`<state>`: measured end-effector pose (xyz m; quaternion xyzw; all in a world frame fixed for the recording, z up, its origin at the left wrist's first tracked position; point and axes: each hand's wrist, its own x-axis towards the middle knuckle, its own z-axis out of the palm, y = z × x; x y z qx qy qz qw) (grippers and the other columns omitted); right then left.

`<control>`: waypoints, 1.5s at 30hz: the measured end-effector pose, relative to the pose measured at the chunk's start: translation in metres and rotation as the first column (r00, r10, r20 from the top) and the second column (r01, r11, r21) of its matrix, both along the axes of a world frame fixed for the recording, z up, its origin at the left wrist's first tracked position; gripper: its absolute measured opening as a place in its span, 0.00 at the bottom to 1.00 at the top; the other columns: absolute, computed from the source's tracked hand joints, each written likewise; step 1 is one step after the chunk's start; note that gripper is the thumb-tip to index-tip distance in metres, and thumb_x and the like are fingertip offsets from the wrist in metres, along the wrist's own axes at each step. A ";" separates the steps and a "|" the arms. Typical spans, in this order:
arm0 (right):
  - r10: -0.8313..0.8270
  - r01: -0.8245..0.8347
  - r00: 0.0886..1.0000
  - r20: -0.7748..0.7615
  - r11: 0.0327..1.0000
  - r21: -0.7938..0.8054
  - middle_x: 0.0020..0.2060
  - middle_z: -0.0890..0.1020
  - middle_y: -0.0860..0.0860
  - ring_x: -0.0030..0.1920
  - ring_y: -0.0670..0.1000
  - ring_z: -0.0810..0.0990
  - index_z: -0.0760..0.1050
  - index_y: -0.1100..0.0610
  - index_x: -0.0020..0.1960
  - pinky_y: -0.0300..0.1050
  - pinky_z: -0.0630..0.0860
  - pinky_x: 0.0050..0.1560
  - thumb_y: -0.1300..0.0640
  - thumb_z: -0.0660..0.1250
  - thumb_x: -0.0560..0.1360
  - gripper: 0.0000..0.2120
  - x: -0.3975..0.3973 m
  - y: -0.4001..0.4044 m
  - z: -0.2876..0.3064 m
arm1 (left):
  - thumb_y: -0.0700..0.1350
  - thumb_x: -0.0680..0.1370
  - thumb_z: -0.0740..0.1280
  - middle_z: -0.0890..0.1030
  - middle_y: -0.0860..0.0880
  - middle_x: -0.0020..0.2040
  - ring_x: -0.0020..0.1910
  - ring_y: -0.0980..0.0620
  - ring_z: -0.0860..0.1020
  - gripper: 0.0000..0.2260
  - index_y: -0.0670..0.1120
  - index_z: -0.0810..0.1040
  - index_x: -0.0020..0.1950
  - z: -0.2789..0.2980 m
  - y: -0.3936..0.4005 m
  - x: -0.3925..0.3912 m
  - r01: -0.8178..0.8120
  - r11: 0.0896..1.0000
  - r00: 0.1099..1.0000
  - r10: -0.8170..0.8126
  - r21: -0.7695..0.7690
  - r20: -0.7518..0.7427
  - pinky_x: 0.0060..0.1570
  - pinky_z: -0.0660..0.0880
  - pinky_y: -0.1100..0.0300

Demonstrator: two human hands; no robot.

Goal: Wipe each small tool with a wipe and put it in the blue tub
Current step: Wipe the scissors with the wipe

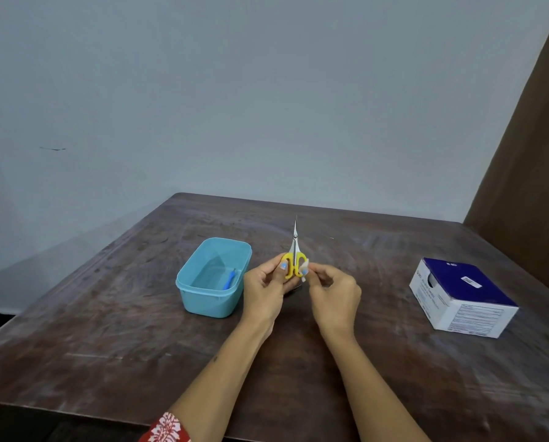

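From the head camera, the left hand [264, 290] grips a small pair of scissors [294, 257] by the left yellow handle loop, thumb pressed on the front of it, blades closed and pointing up and away above the dark wooden surface [107, 330]. The right hand [333, 293] sits just beside it, fingers pinched on a small white wipe [304, 269] pressed against the right handle loop. The scissors stand between the two hands, touching both. Just left of the left hand is the blue tub [210, 303], open, resting on the surface; inside it a blue-handled tool [229, 280] lies against the right wall. Well apart, far right, sits a blue and white box [464, 298]
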<state>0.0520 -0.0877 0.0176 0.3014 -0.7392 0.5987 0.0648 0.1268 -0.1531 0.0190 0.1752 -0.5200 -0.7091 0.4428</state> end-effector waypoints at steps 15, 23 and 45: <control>-0.023 0.054 0.863 -0.504 0.997 0.048 0.36 0.82 0.48 0.39 0.51 0.77 0.83 0.53 0.44 0.47 0.71 0.43 0.59 0.70 0.68 0.07 0.001 -0.004 -0.008 | 0.36 0.78 0.62 0.84 0.43 0.50 0.49 0.49 0.82 0.10 0.39 0.79 0.57 0.000 -0.002 -0.001 0.020 0.996 0.997 -0.026 0.086 0.068 0.50 0.80 0.57; -0.114 0.115 0.839 -0.533 0.993 -0.032 0.36 0.82 0.47 0.38 0.48 0.74 0.83 0.53 0.45 0.43 0.67 0.43 0.57 0.69 0.69 0.06 -0.004 -0.004 -0.009 | 0.35 0.79 0.60 0.82 0.40 0.51 0.48 0.49 0.81 0.11 0.38 0.79 0.57 0.002 -0.001 -0.002 0.117 0.979 0.989 -0.130 0.165 0.072 0.44 0.80 0.61; -0.077 0.155 0.773 -0.630 0.986 0.070 0.31 0.80 0.46 0.34 0.50 0.77 0.80 0.51 0.36 0.44 0.65 0.42 0.53 0.68 0.68 0.04 0.004 -0.005 -0.008 | 0.35 0.79 0.59 0.83 0.44 0.43 0.37 0.54 0.81 0.11 0.40 0.79 0.56 0.004 -0.002 -0.001 0.037 0.986 0.993 -0.055 0.164 0.103 0.38 0.79 0.62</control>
